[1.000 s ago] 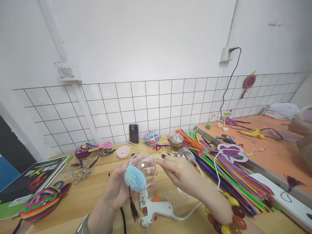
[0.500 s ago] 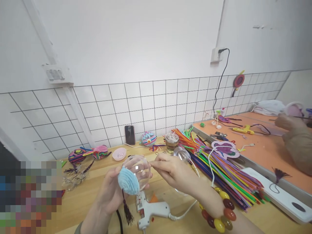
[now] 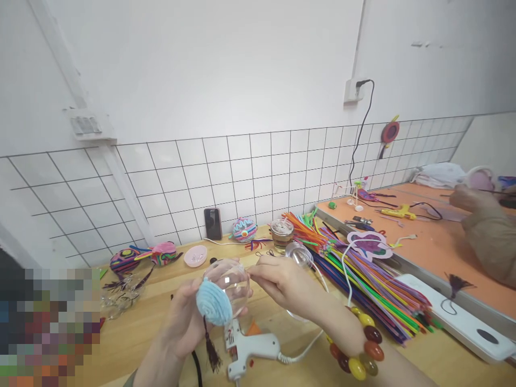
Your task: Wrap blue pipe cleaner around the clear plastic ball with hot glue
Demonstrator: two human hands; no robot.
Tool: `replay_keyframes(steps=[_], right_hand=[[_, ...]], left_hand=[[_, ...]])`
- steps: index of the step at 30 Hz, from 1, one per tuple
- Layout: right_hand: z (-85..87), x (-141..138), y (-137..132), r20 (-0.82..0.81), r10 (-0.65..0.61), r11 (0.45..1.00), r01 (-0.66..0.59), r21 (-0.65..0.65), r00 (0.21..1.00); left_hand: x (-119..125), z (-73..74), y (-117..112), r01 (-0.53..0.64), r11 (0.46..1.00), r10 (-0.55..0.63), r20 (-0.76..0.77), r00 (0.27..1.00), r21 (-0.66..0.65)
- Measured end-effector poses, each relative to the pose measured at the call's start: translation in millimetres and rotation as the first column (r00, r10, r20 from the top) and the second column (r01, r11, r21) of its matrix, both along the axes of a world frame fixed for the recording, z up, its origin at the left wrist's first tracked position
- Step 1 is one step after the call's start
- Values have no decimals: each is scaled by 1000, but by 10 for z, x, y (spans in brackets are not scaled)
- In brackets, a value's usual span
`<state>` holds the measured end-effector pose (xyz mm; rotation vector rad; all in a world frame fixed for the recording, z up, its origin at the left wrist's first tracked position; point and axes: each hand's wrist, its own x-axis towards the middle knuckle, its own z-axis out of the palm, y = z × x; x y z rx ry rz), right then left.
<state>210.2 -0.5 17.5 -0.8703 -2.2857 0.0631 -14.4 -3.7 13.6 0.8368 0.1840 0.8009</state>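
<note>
My left hand (image 3: 186,317) is wrapped round a clear plastic ball (image 3: 237,279). A coil of light blue pipe cleaner (image 3: 213,303) covers the ball's near left side, and a dark tassel (image 3: 211,352) hangs below it. My right hand (image 3: 278,280) pinches with thumb and forefinger against the ball's right side. Whether anything small is between those fingertips is not visible. Just under the ball, a white glue gun (image 3: 252,346) rests on the wooden table (image 3: 149,290).
A pink dish (image 3: 195,256), a phone (image 3: 213,223), a glass jar (image 3: 281,236) and finished balls (image 3: 244,230) line the back. Pipe cleaners (image 3: 371,285) and a white power strip (image 3: 455,317) lie right. Another person's hand (image 3: 467,200) is at the orange table (image 3: 435,242).
The whole view has shifted slightly. The ball has turned a little, showing more of the blue coil's face. Both hands keep nearly the same hold.
</note>
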Motion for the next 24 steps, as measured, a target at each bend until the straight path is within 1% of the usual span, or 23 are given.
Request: replay_keyframes(steps=[4,8,11,16,19,24], right_hand=[[-12,-24,4,-83,-22,1000,23,15,996],[-23,-39,12,-131,-14,1000,17,21,991],[-21,-36,14,-128,-17,1000,20,20,992],[-12,-27,-2,-135,-42,999,44,11,990],[-8,-27,-7,-136,-57,998,55,-25,989],[21,-35,-8,-77,-92,992,85,-91,993]], left_hand=[[16,-20,-18,-34,999,33,-19,999,-22],[33,-34,-33,-30,999,30,4,1000,-27],[42,-36,-40,-33,999,33,4,999,-42],[62,-31,-70,-75,994,74,-12,997,-85],[74,-8,-88,-66,993,64,-21,998,-95],[74,20,-82,-54,996,53,-21,998,-73]])
